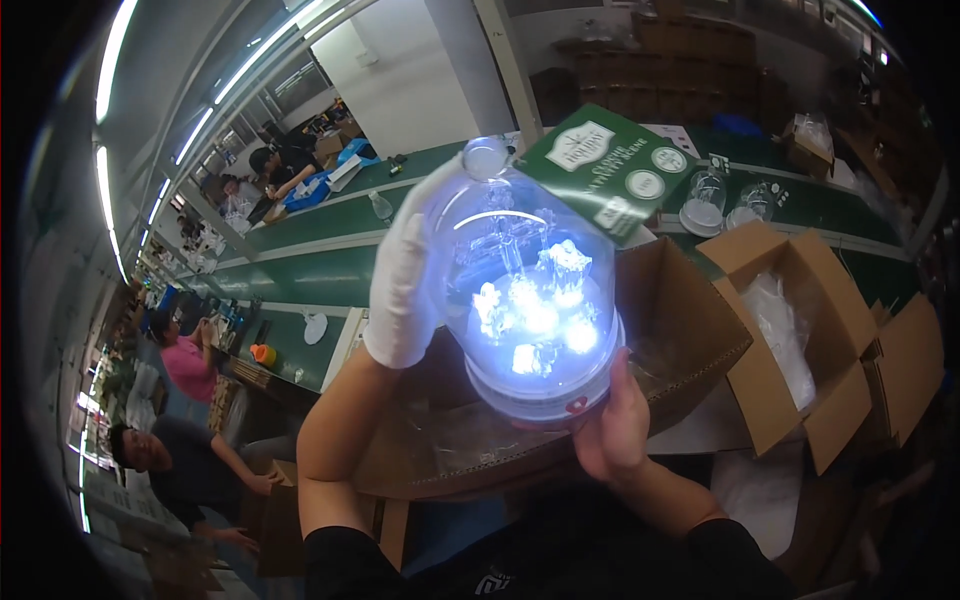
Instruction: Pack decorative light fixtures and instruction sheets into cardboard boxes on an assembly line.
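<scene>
Between my hands, above an open box, is a clear glass dome on a round white base. It tilts, with its knob up and to the left. Small clear figures inside glow bright bluish white, and the glare blurs their shapes. My left hand, in a white glove, is wrapped round the dome's left side; its fingertips are partly hidden. Bare, my right hand grips the base from the lower right. A green printed card sticks out beside the knob; how it is attached is hidden.
Under the dome stands an open cardboard box with clear plastic inside. Right of it is another open box holding white wrap. Two more glass domes stand on the green bench. Several people work at the left, one beside a carton.
</scene>
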A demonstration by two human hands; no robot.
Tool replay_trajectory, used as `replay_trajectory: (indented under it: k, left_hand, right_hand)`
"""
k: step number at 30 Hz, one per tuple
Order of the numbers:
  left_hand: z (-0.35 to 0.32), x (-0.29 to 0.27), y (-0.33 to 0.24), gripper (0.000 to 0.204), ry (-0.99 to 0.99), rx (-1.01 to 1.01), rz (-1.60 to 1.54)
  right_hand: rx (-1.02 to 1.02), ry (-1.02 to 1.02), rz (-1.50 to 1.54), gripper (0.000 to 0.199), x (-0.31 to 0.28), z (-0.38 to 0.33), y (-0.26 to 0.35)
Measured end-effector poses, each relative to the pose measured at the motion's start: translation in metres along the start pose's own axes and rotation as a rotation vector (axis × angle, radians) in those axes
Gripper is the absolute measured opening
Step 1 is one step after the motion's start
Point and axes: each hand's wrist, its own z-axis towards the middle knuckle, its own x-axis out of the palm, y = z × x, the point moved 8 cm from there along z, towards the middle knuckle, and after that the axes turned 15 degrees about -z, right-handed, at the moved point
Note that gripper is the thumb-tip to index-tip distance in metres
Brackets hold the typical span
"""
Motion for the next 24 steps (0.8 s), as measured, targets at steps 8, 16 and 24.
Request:
replay_trajectory:
  k: [8, 16, 24]
  left_hand:
    - [-0.041, 0.032, 0.006, 0.082, -0.056, 0.664, 0.553]
    - [-0.04, 0.101, -0.02, 0.057, 0.43, 0.856, 1.481]
    - [-0.01, 0.177, 0.001, 0.03, 0.823, 0.752, 1.645]
  right_hand:
    - [-0.206, -0.207, -0.044, 0.062, -0.014, 0.008, -0.004]
    - [-0.305, -0.142, -0.022, 0.062, -0.015, 0.006, 0.026]
    - [-0.365, -0.247, 0.042, 0.046, -0.03, 0.001, 0.008]
